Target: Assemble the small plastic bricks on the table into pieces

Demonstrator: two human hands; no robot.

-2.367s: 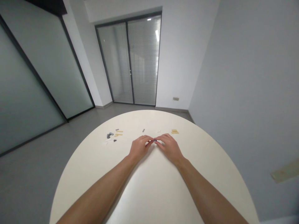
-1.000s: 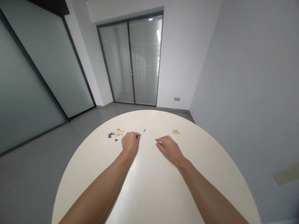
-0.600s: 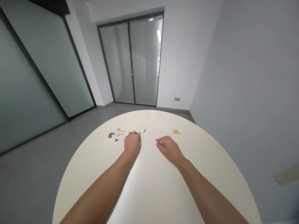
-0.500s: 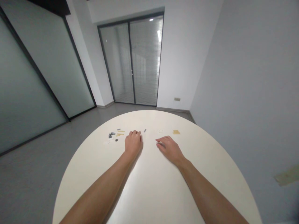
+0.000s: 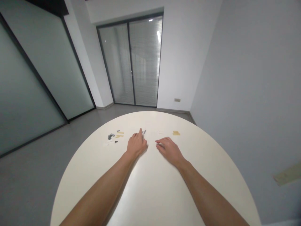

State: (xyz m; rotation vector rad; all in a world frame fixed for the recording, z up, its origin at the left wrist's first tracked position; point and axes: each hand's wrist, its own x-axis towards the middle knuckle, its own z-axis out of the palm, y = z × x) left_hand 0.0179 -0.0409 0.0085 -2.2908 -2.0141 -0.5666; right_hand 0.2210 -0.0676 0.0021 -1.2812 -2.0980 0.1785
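My left hand [image 5: 137, 143] is over the white round table [image 5: 150, 188], its index finger stretched forward and its thumb out to the right, the other fingers bent. The index fingertip is beside small grey pieces [image 5: 144, 131], touching or very near them. I see nothing held in this hand. My right hand [image 5: 169, 150] rests on the table to the right, with a gap between its thumb and fingers and nothing visible in it. Ahead of it lie small white pieces [image 5: 160, 132], pale and hard to make out, and several flat yellow strips [image 5: 176, 133].
Left of my hands is a loose group: dark grey pieces [image 5: 110, 137], yellow strips [image 5: 119, 136], a small black piece [image 5: 116, 142] and faint white bits [image 5: 108, 144]. Beyond the table's rounded far edge stand a glass door [image 5: 131, 62] and white walls.
My left hand has shifted slightly right and extended its index finger to the grey pieces, where a second grey piece now shows. My right hand stays nearly still.
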